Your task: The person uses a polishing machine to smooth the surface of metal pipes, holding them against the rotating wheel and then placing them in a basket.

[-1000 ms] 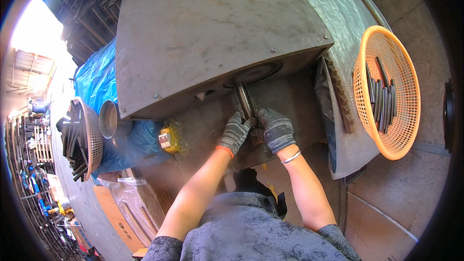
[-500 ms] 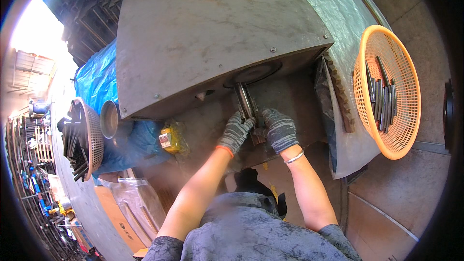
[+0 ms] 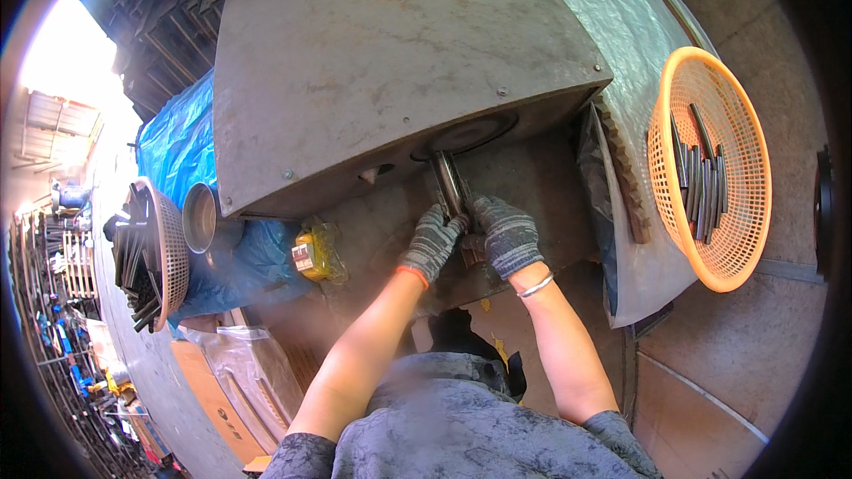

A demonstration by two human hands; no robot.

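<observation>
Both my hands wear grey striped knit gloves and work close together under the front edge of a large grey metal machine housing (image 3: 399, 44). A shiny metal bar or tube (image 3: 449, 179) slants down from a dark round disc (image 3: 470, 135) beneath the housing to my fingers. My left hand (image 3: 432, 239) is closed around the left side of its lower end. My right hand (image 3: 506, 235) is curled against its right side, by a small dark block (image 3: 473, 253). What my right fingertips grip is hidden behind the glove.
An orange plastic basket (image 3: 765, 186) holding several dark metal tubes stands at right. At left, a pale basket (image 3: 175, 253) is heaped with dark pieces, beside a metal pot (image 3: 202, 220). A yellow package (image 3: 318, 253) lies on the surface left of my hands. Blue sheeting (image 3: 182, 133) hangs behind.
My right hand has shifted slightly left and turned inward, closer to the bar. The left hand stays nearly in place.
</observation>
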